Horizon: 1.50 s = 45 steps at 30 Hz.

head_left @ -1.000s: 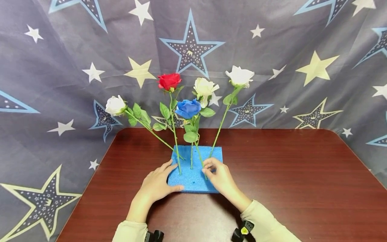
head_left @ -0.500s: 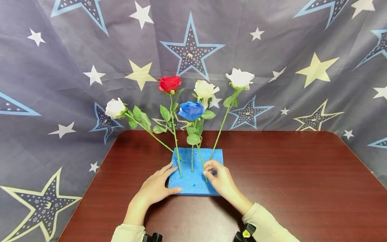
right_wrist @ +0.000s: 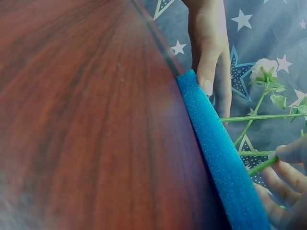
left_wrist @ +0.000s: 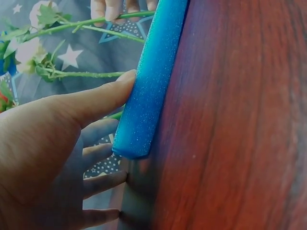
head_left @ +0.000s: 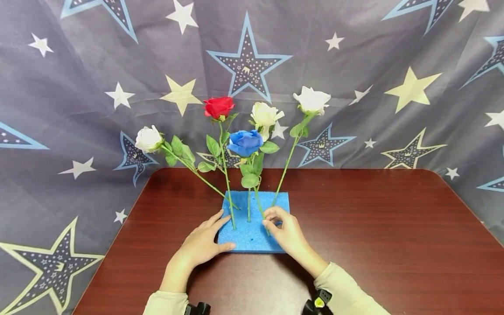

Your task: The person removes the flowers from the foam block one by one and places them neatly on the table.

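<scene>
A blue foam block (head_left: 246, 243) lies on the table with several artificial roses standing in it. My left hand (head_left: 202, 240) rests at its left side with fingers spread; the thumb (left_wrist: 108, 98) touches the block's near edge in the left wrist view. My right hand (head_left: 286, 227) pinches a green stem low down, close over the foam, between thumb and fingers. That stem runs up to the blue rose (head_left: 246, 143). Behind it stands a cream rose (head_left: 266, 114). A red rose (head_left: 218, 107) rises to the left of them.
One white rose (head_left: 148, 139) leans far left from the foam, another white rose (head_left: 312, 100) leans right. The brown wooden table (head_left: 374, 227) extends to both sides. A grey cloth with stars (head_left: 354, 57) hangs behind it.
The blue rose has shifted slightly to the right against the other roses. Both hands keep their places, the right still pinching the stem.
</scene>
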{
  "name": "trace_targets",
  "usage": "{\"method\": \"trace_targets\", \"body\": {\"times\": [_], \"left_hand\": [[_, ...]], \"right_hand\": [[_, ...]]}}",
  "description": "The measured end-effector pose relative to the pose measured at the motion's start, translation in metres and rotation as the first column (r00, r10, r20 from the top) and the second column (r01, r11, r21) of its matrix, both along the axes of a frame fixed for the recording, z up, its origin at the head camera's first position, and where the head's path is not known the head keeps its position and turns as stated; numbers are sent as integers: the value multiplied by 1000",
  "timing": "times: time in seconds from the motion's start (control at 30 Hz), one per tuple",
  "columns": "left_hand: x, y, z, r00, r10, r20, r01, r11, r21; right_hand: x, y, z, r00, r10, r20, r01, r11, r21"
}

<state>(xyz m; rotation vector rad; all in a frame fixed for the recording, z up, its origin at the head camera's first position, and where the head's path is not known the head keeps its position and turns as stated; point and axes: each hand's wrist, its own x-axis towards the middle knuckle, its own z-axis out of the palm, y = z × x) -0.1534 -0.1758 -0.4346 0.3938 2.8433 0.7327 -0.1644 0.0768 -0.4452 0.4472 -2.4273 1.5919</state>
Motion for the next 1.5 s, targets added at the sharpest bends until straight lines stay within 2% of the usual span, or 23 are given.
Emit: {"method": "trace_targets", "body": {"times": [0.2,0.4,0.67,1.07,1.27,1.5], "left_hand": [[0,1,0,1000,4,2,-4,1000,-2],[1,3,3,1000,7,-7,-7,1000,-2],[1,4,3,1000,18,-10,-18,1000,-20],[1,4,6,1000,19,-1,-19,1000,-17],[1,4,6,1000,15,5,-15,1000,-20],[1,3,6,1000,21,5,-21,1000,-14]], "right_hand": [[2,0,3,1000,-9,-10,9,1000,-26],[2,0,3,999,2,-55,-2,1000,-9],[3,0,5,997,-11,-74,10,1000,-13],[3,8,25,995,-9,-97,7,1000,-24],[5,16,32,996,-6,-88,7,1000,6],[11,29,38,999,-15,-38,16,999,34]]}}
